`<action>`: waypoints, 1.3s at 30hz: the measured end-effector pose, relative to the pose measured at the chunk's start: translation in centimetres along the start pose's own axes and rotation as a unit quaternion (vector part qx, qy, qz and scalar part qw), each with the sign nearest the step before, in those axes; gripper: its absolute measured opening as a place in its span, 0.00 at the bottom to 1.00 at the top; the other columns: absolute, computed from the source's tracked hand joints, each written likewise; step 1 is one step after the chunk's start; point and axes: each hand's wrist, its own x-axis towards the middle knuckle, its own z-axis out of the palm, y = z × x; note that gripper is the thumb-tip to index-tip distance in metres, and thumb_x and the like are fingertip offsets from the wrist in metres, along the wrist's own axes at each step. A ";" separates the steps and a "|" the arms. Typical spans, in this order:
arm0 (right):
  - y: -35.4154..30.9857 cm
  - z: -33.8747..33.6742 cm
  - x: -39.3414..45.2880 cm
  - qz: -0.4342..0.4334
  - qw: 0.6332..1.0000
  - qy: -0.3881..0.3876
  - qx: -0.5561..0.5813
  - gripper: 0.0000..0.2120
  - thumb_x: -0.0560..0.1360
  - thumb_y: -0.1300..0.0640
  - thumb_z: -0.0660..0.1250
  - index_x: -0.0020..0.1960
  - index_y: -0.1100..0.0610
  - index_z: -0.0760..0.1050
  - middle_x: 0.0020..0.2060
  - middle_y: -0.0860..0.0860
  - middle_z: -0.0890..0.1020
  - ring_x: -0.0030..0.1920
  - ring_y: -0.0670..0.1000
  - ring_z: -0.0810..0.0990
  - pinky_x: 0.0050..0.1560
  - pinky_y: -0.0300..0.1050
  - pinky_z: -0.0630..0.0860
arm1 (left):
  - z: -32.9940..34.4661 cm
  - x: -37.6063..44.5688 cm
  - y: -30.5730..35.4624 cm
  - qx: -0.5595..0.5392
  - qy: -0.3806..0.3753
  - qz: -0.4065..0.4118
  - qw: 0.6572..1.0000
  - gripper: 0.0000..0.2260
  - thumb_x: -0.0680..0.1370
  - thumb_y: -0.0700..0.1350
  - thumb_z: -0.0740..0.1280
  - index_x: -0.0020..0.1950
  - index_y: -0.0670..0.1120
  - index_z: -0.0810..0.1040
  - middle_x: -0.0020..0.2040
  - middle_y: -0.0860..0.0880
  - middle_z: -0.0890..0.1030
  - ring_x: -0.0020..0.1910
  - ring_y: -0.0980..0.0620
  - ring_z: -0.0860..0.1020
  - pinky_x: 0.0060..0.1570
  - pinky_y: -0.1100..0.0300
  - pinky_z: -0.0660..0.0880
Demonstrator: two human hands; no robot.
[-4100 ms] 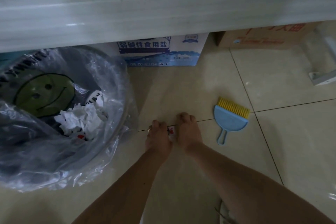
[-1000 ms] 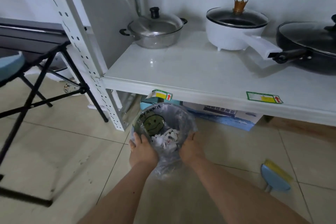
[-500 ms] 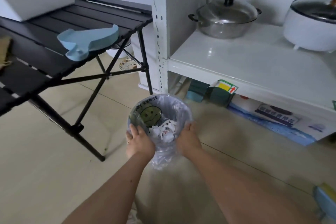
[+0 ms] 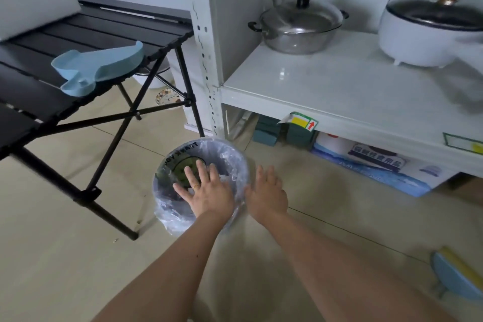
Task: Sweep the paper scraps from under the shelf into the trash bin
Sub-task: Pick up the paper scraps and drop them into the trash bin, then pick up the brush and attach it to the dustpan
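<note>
Tiled floor (image 4: 65, 256) beside a white shelf (image 4: 339, 91). My hands have come off the trash bin (image 4: 167, 165), now standing by the shelf post. Left hand (image 4: 209, 192) spread flat above its mouth; right hand (image 4: 268, 195) open at its 3 o'clock rim. Paper scraps mostly hidden; sweeping appears finished.

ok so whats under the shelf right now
Under the shelf sit dark green boxes and a blue-and-white carton. No scraps show on the floor there; further back is shadowed and the right end is cut off.

Bin liner (image 4: 167, 217) reads "THANK YOU"; box (image 4: 376, 167) w/ Chinese text
</note>
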 end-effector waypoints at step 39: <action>47.4 2.0 -3.3 0.540 0.803 0.110 0.229 0.16 0.78 0.61 0.58 0.65 0.63 0.65 0.62 0.61 0.71 0.63 0.62 0.71 0.59 0.53 0.71 | 31.3 -16.8 33.7 0.004 -0.411 0.392 0.823 0.20 0.84 0.48 0.51 0.76 0.43 0.61 0.73 0.42 0.68 0.71 0.45 0.66 0.69 0.57 0.62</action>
